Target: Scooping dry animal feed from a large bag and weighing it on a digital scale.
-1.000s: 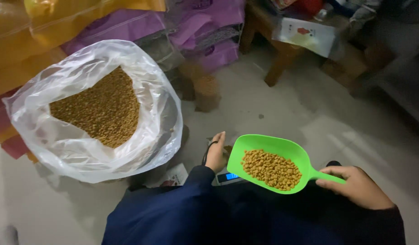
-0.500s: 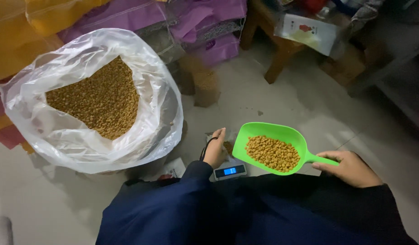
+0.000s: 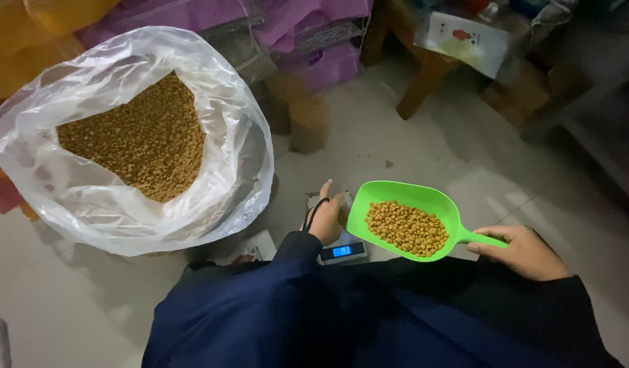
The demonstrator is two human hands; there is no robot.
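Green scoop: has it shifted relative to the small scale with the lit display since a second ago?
Cannot tell. The green scoop, held in the right hand, sits just right of the scale in every picture; the view's framing changed instead.

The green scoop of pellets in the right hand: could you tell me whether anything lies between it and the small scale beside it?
Nothing visible separates them; the green scoop overlaps the scale, where the left hand rests.

Pale tiled floor (image 3: 410, 146), dim light; purple sacks (image 3: 308, 27) stacked behind; wooden stool (image 3: 423, 82) at back.
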